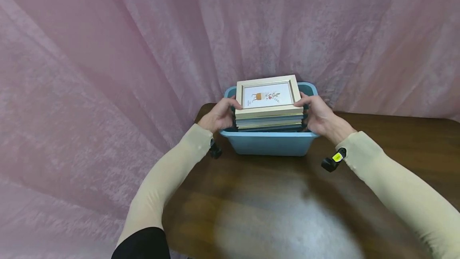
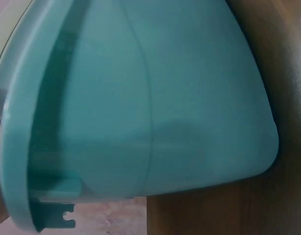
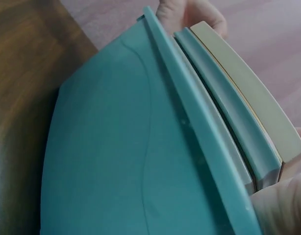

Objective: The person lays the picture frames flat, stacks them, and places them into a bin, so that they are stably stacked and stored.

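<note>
A cream picture frame [image 1: 268, 110] with a small animal-and-plant print tops a stack of blue-grey frames [image 1: 269, 123] in a light blue plastic tub [image 1: 269, 143]. My left hand [image 1: 221, 116] grips the stack's left side, its thumb over the top frame's edge. On the right side my right hand [image 1: 320, 117] holds it likewise, thumb on the frame's border. The right wrist view shows the cream frame [image 3: 253, 93] and blue-grey frames [image 3: 234, 112] rising above the tub's rim [image 3: 194, 112]. Most lower fingers are hidden beside the stack. Mainly the tub's wall [image 2: 155, 98] fills the left wrist view.
The tub stands on a dark brown wooden table [image 1: 273, 195], close to its back edge. Pink curtain fabric [image 1: 251, 23] hangs behind and to the left. Each wrist carries a small black camera [image 1: 331, 164].
</note>
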`<state>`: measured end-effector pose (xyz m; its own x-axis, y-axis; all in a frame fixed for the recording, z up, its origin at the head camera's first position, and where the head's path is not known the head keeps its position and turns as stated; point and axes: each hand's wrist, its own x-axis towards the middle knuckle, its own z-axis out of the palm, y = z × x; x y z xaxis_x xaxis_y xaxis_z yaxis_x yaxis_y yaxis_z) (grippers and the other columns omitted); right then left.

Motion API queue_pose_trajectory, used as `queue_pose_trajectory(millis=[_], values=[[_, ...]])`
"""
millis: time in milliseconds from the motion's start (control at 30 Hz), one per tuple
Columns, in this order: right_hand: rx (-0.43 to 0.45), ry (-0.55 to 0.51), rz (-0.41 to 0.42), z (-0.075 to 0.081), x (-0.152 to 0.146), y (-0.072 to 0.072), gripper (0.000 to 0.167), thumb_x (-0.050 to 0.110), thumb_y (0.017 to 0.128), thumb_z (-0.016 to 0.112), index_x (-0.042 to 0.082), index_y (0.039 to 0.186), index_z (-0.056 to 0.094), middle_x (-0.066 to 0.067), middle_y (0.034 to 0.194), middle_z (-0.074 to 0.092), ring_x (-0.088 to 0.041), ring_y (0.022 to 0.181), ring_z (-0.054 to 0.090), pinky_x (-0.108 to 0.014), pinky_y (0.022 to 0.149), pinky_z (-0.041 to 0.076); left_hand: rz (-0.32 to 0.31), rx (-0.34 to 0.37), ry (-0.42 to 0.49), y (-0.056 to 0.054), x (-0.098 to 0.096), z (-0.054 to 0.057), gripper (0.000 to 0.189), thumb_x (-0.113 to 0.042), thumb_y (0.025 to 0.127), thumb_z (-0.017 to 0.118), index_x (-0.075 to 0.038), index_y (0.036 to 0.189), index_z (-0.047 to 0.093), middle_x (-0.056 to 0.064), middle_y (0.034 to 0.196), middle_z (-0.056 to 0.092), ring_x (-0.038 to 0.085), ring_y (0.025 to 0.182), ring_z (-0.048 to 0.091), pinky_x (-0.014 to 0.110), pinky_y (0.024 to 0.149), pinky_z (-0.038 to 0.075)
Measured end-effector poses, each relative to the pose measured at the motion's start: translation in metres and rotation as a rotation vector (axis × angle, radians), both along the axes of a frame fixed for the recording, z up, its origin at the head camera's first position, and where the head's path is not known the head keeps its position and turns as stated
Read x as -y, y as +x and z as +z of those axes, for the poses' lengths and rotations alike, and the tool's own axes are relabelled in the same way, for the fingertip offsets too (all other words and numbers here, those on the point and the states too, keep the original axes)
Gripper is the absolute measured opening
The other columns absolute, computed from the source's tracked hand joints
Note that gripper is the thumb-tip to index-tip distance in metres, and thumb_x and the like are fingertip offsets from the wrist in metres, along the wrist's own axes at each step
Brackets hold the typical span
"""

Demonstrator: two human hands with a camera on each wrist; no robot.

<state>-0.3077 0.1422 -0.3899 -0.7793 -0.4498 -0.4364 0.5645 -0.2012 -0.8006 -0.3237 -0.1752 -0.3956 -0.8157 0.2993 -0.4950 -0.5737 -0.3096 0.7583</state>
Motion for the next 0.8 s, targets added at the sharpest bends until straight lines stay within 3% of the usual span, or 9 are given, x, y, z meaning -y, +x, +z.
queue_pose_trajectory(millis=[133,200,333,433,533,633,700,800], values=[[-0.008,0.043,0.037,-0.003,0.004,-0.002,0.091,0.019,0.109,0.043,0.049,0.171,-0.016,-0.011,0.185,-0.005,-0.048,0.168,-0.012,-0.079,0.129,-0.012,-0.029,-0.017,-0.022,0.000,-0.006,-0.006,0.075,-0.005,0.090,0.045,-0.019,0.164,0.038,0.013,0.134,0.064,0.028,0.118,0.062,0.054,0.137,0.026],[-0.012,0.070,0.066,-0.006,0.007,-0.002,0.090,0.020,0.109,0.042,0.049,0.170,-0.017,-0.010,0.185,-0.010,-0.049,0.167,-0.015,-0.081,0.128,-0.012,-0.030,-0.015,-0.052,0.002,-0.010,-0.010,0.063,-0.012,0.091,0.046,-0.010,0.154,0.049,0.012,0.124,0.069,0.026,0.112,0.066,0.052,0.134,0.032],[-0.023,0.115,0.144,-0.010,0.008,-0.001,0.089,0.019,0.111,0.040,0.051,0.169,-0.020,-0.008,0.185,-0.018,-0.049,0.167,-0.020,-0.086,0.125,-0.010,0.021,0.008,-0.129,0.008,-0.016,-0.016,0.054,-0.029,0.095,0.056,-0.010,0.145,0.056,0.010,0.120,0.073,0.024,0.105,0.071,0.044,0.111,0.052],[-0.038,0.139,0.191,-0.011,0.005,-0.001,0.089,0.017,0.112,0.039,0.048,0.168,-0.022,-0.009,0.185,-0.016,-0.047,0.169,-0.016,-0.089,0.123,-0.006,0.065,0.000,-0.179,0.009,-0.022,-0.017,0.056,-0.042,0.097,0.061,-0.012,0.144,0.058,0.008,0.119,0.073,0.024,0.105,0.071,0.037,0.092,0.059],[-0.037,0.167,0.192,-0.010,0.001,-0.001,0.090,0.016,0.110,0.038,0.044,0.169,-0.024,-0.012,0.186,-0.004,-0.043,0.170,-0.002,-0.086,0.126,-0.004,0.071,-0.007,-0.232,0.005,-0.029,-0.018,0.055,-0.051,0.097,0.062,-0.015,0.138,0.062,0.005,0.111,0.075,0.022,0.099,0.073,0.033,0.079,0.062],[-0.029,0.206,0.161,-0.011,0.001,-0.001,0.092,0.015,0.105,0.037,0.041,0.170,-0.025,-0.016,0.180,0.017,-0.039,0.159,0.023,-0.075,0.130,0.005,0.048,-0.006,-0.277,0.002,-0.035,-0.021,0.052,-0.054,0.098,0.062,-0.016,0.133,0.064,0.004,0.104,0.075,0.019,0.091,0.074,0.032,0.075,0.062],[-0.029,0.236,0.138,-0.011,0.002,0.000,0.093,0.015,0.101,0.036,0.038,0.173,-0.020,-0.016,0.164,0.038,-0.034,0.143,0.040,-0.065,0.126,0.019,0.029,-0.006,-0.292,0.000,-0.037,-0.023,0.051,-0.056,0.099,0.061,-0.016,0.130,0.065,0.003,0.101,0.076,0.017,0.084,0.074,0.032,0.074,0.062],[-0.036,0.271,0.114,-0.014,0.003,0.000,0.083,0.015,0.097,0.037,0.027,0.174,0.005,-0.007,0.133,0.055,-0.028,0.119,0.052,-0.052,0.112,0.035,0.022,-0.017,-0.303,-0.001,-0.038,-0.025,0.055,-0.063,0.099,0.058,-0.016,0.128,0.067,0.003,0.100,0.076,0.017,0.082,0.074,0.033,0.074,0.062]])
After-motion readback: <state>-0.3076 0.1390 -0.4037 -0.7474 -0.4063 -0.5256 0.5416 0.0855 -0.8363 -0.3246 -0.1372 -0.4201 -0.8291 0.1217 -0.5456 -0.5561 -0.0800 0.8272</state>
